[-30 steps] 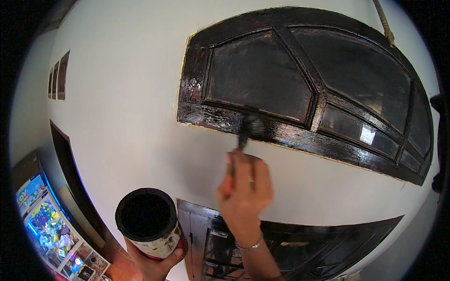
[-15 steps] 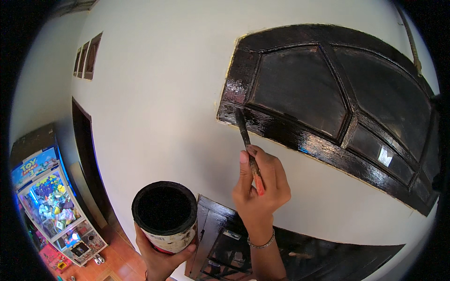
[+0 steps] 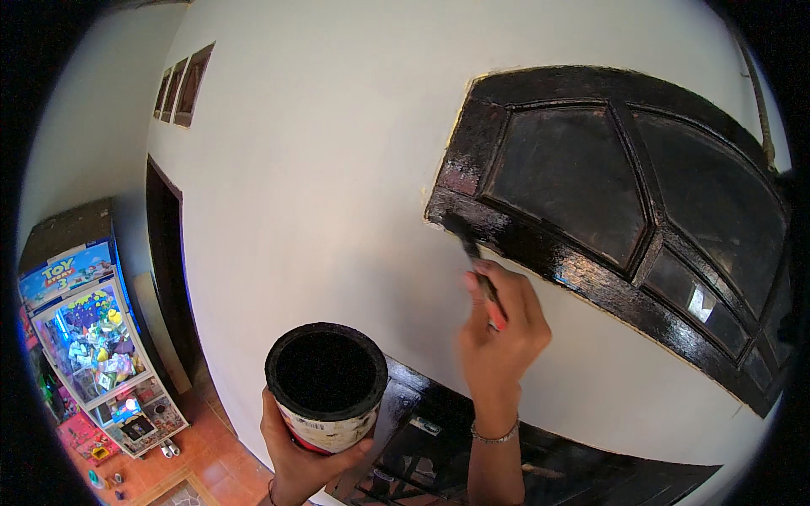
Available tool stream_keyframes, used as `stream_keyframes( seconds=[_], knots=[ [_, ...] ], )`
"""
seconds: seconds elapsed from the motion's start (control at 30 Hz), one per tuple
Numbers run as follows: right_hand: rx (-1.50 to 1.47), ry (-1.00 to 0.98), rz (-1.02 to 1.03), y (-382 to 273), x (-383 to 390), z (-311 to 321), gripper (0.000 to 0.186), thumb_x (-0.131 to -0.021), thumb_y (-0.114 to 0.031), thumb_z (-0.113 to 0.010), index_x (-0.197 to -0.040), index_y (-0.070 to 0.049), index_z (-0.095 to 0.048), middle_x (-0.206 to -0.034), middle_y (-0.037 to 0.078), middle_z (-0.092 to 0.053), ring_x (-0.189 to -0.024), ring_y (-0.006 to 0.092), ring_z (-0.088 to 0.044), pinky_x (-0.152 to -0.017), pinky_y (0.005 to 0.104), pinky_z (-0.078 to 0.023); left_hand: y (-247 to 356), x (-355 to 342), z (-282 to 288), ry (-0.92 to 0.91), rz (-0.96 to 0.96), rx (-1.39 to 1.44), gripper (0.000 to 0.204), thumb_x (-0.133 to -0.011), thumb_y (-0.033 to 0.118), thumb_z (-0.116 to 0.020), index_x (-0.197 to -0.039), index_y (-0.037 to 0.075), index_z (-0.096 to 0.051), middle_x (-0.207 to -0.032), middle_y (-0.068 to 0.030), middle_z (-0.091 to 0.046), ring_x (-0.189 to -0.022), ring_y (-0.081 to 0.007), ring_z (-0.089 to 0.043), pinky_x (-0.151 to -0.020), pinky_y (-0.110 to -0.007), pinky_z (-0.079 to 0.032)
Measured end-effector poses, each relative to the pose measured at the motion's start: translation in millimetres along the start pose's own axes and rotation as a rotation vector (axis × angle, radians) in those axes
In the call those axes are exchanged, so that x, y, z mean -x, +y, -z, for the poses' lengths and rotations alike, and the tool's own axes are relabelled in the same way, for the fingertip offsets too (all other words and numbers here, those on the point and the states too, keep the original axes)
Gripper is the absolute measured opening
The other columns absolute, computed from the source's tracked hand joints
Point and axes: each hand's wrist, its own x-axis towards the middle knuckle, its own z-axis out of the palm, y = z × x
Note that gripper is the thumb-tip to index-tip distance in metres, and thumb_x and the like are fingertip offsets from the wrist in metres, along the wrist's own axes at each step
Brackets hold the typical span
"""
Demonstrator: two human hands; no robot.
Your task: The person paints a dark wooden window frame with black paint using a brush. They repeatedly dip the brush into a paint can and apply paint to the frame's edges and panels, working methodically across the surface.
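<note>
My right hand (image 3: 506, 333) grips a paintbrush (image 3: 494, 308) with a worn, reddish handle end. Its dark bristles touch the lower left corner of an arched window frame (image 3: 591, 282), which is coated in glossy black paint. Below and to the left, my left hand (image 3: 308, 460) is wrapped around a paint can (image 3: 329, 428) from underneath and the side. Black coats the can's rim and its inside looks black; the paint level cannot be made out. Pale drips and smears mark the can's label.
A white wall (image 3: 321, 211) surrounds the frame. Beneath it stands a glossy black door or shutter (image 3: 582, 464). At the left are a lit claw machine (image 3: 97, 346), a dark doorway (image 3: 169, 261), small wall openings (image 3: 194, 84) and an orange tiled floor (image 3: 224, 464). Shoes (image 3: 170, 449) lie beside the machine.
The view has shifted, so the scene sits further right and lower. The bristles have moved slightly down toward the frame's lower edge. Both hands keep their hold.
</note>
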Motion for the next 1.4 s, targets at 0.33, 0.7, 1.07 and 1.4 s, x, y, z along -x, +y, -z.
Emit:
stream_keyframes(
  seconds=[0.33, 0.7, 1.07, 1.4],
  knots=[
    [0.005, -0.091, -0.057, -5, -2, 2, 0.019, -0.085, 0.01, -0.075, -0.102, 0.001, -0.074, -0.092, 0.013, -0.073, -0.078, 0.0231, -0.072, -0.069, 0.0314, -0.057, 4, -3, 0, -0.021, -0.019, -0.046, 0.125, -0.057, 0.029, -0.105, -0.152, 0.002, -0.028, -0.137, -0.0171, -0.056, -0.123, -0.0283, -0.062, -0.102, -0.043, -0.055],
    [0.073, 0.013, -0.119, -10, -2, 22, 0.017, -0.088, 0.007, -0.073, -0.104, 0.002, -0.07, -0.095, 0.014, -0.071, -0.077, 0.0272, -0.07, -0.064, 0.0349, -0.054, 9, -3, 2, -0.003, -0.061, -0.097, 0.124, -0.056, 0.033, -0.105, -0.151, 0.001, -0.031, -0.137, -0.0168, -0.057, -0.123, -0.028, -0.063, -0.103, -0.042, -0.054],
    [0.347, 0.204, 0.2, -14, 7, -25, 0.012, -0.094, -0.002, -0.072, -0.106, 0.0, -0.071, -0.085, 0.013, -0.064, -0.07, 0.0282, -0.063, -0.06, 0.0386, -0.051, 7, 2, 11, 0.055, -0.048, -0.076, 0.127, -0.056, 0.033, -0.104, -0.153, 0.002, -0.028, -0.14, -0.0162, -0.053, -0.127, -0.0275, -0.058, -0.107, -0.044, -0.051],
    [0.295, 0.276, 0.161, -13, -2, -43, 0.015, -0.092, -0.004, -0.075, -0.106, -0.002, -0.072, -0.087, 0.013, -0.064, -0.073, 0.0299, -0.064, -0.062, 0.0377, -0.051, 13, 6, 22, 0.129, -0.075, -0.138, 0.128, -0.055, 0.033, -0.105, -0.153, 0.004, -0.028, -0.141, -0.0147, -0.051, -0.129, -0.0277, -0.056, -0.108, -0.044, -0.049]
  ],
)
